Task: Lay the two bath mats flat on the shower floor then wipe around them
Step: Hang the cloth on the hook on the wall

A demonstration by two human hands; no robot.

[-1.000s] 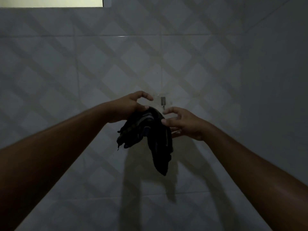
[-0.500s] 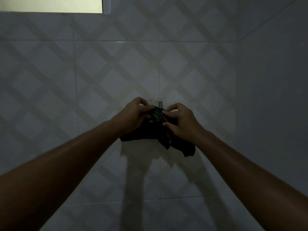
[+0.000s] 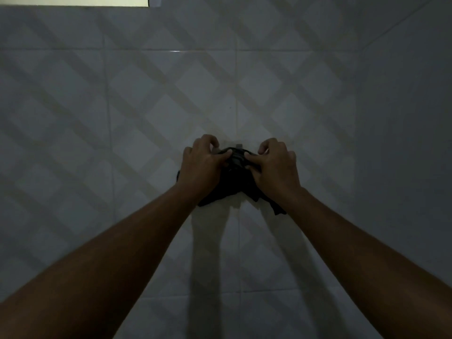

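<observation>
Dark cloth (image 3: 233,185) is what's going on here, and I'm guessing it's the wiper for the job. No bath mats anywhere in frame.

Head view: the cloth sits bunched up against the tiled wall (image 3: 146,99), right under a little hook (image 3: 239,145), dead centre between both arms. Left hand (image 3: 203,165) pinches its left side and right hand (image 3: 274,165) pinches its right side, fingers curled in and thumbs pointing at each other across the wad. Neither hand is closer than the other. The bundle hangs roughly downward from the hook, with loose tails poking out below each wrist, the right one lower. I can't tell if it's actually caught on the hook. A strip of window (image 3: 73,0) sits top left, and it's pretty dim otherwise.
</observation>
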